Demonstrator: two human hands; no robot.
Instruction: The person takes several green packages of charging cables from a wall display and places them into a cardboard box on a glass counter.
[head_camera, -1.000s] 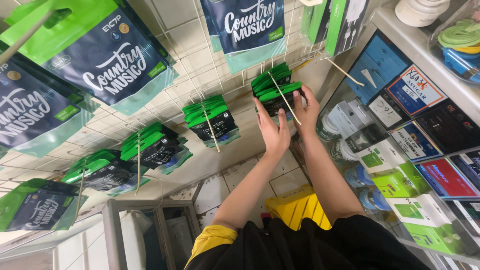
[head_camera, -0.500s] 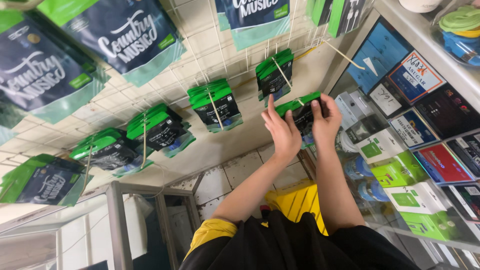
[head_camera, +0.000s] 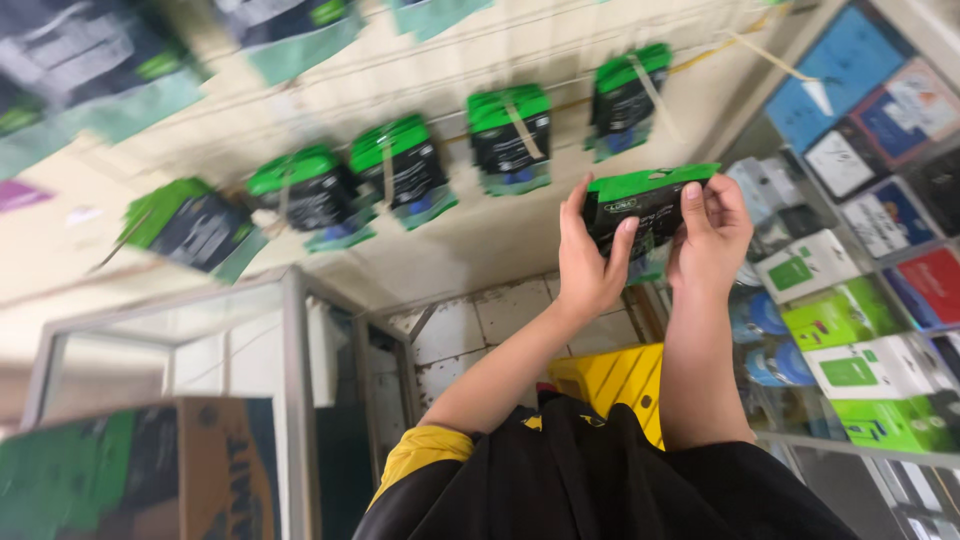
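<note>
Now green-black packet (head_camera: 645, 205), gripped between both hands (head_camera: 650, 250)

The person wears a black top (head_camera: 600, 480) that fills the lower middle of the view, with a yellow sleeve (head_camera: 420, 455) showing at the left shoulder (its edge ends high on the upper arm). Both forearms are bare from there to the wrists, with no watch, band or glove visible. The left hand (head_camera: 590, 260) and right hand (head_camera: 710, 240) carry no rings that can be made out.
</note>
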